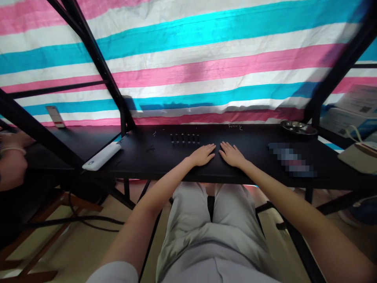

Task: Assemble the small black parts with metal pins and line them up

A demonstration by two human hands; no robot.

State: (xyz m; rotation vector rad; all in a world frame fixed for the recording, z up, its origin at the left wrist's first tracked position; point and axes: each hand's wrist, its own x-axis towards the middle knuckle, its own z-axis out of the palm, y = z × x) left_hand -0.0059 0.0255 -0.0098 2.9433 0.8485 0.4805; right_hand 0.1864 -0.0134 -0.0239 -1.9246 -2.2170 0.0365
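Both of my hands rest palm down on a black table (pixel 141 161), a short gap between them. My left hand (pixel 203 155) lies flat with its fingers stretched toward the middle, holding nothing. Fingers spread, my right hand (pixel 231 154) is flat and bare too. Just beyond my left hand stands a row of several small dark cylinders (pixel 185 138) with lighter lower ends; I cannot tell what they are. Behind the hands, near the back edge, lies a small pale curly strip (pixel 235 126).
A white oblong device (pixel 102 156) lies at the left. To the right are a round metal dish (pixel 299 128) and a blurred-out item (pixel 291 159). Black frame posts (pixel 103 67) rise before a striped sheet (pixel 206 39). Another person's arm (pixel 13 165) shows far left; boxes (pixel 350 118) stand far right.
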